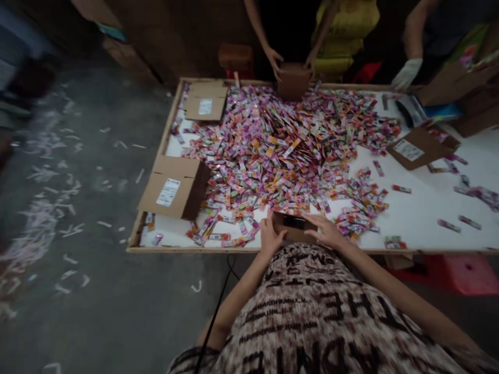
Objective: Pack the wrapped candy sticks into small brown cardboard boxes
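Brown cardboard sits between the two hands I am watching. The left hand (pixel 270 236) has its fingers gripping one side of a small box (pixel 298 236); the right hand (pixel 329 232) has its fingers gripping the opposite side. I see the box at the near edge of the white worktop (pixel 421 213), right in front of the patterned shirt (pixel 312 301), a dark gap showing in its top. Beyond it spreads a heap of colourful sachets (pixel 273 150). Two labelled cartons (pixel 179 179) stand toward the left end. Across from me, a co-worker's hands (pixel 274 59) hold another carton (pixel 294 83) at the heap's far side.
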`<state>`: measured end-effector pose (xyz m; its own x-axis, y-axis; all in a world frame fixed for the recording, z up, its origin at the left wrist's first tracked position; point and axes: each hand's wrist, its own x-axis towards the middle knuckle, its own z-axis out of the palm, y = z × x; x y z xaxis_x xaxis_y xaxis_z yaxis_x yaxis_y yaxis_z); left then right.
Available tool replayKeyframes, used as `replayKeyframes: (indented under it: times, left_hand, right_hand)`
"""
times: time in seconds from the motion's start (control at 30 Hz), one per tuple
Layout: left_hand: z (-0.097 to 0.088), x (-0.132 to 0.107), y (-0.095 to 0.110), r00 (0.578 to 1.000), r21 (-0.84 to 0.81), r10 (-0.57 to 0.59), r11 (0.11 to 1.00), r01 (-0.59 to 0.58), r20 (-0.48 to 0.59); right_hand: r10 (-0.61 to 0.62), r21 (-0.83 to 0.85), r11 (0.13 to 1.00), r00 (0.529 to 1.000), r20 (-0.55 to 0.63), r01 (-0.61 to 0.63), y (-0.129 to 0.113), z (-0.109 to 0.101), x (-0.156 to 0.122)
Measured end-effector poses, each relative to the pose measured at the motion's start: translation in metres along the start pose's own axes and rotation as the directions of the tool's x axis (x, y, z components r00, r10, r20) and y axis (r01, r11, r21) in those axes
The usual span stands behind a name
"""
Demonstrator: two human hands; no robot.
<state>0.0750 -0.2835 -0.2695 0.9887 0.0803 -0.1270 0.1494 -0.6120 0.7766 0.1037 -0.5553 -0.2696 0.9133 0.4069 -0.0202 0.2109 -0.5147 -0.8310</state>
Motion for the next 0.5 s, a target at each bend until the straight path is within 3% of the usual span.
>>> replayKeyframes:
  times: [0.03, 0.1, 0.13, 0.2, 0.27, 0.3, 0.37, 0.5]
  left_hand:
    - [0.001, 0.000, 0.001, 1.000, 0.044, 0.029, 0.999, -0.029, -0.008]
    - [0.003, 0.002, 0.004, 0.981, 0.167, 0.186, 0.967, -0.193, 0.056]
    - [0.003, 0.005, 0.007, 0.949, 0.227, 0.283, 0.924, -0.309, 0.139]
    - [0.003, 0.013, 0.013, 0.845, 0.286, 0.419, 0.809, -0.514, 0.334]
    - [0.003, 0.023, 0.020, 0.759, 0.281, 0.466, 0.733, -0.619, 0.455]
    - [0.004, 0.029, 0.023, 0.741, 0.275, 0.469, 0.721, -0.636, 0.481]
    - [0.007, 0.037, 0.026, 0.734, 0.264, 0.459, 0.727, -0.634, 0.500]
    - [0.014, 0.040, 0.024, 0.763, 0.304, 0.389, 0.749, -0.588, 0.517]
  right_hand:
    - [-0.060, -0.022, 0.998, 0.997, 0.050, 0.062, 0.000, 0.003, -0.004]
    - [-0.158, -0.089, 0.982, 0.980, 0.119, 0.169, 0.004, 0.012, -0.009]
    - [-0.195, -0.125, 0.969, 0.971, 0.135, 0.212, 0.006, 0.017, -0.010]
    - [-0.237, -0.174, 0.951, 0.963, 0.130, 0.257, 0.011, 0.025, -0.009]
    - [-0.234, -0.182, 0.951, 0.967, 0.095, 0.248, 0.014, 0.030, -0.008]
    - [-0.224, -0.177, 0.956, 0.971, 0.084, 0.236, 0.015, 0.032, -0.008]
    - [-0.194, -0.192, 0.959, 0.977, 0.083, 0.207, 0.016, 0.037, -0.009]
    - [-0.136, -0.328, 0.927, 0.979, 0.152, 0.180, 0.013, 0.051, -0.015]
